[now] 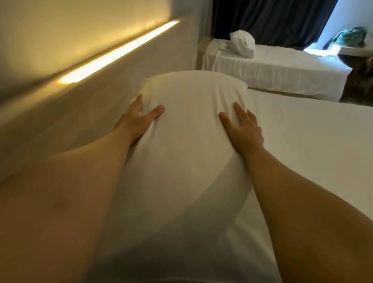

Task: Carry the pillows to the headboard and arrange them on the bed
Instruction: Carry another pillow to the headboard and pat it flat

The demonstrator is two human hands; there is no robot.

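A white pillow (185, 164) lies on the bed (318, 169) along its headboard edge, lengthwise beside the padded headboard (49, 124). The left hand (138, 117) presses its headboard-side flank, fingers spread and flat; the right hand (243, 127) lies open on the opposite side, fingers splayed. No writing or labels can be read. A lit strip (118, 53) glows in the wall. Beyond stands a second bed (276, 70) bearing bunched white linen (242, 42), before dark curtains (271, 13).
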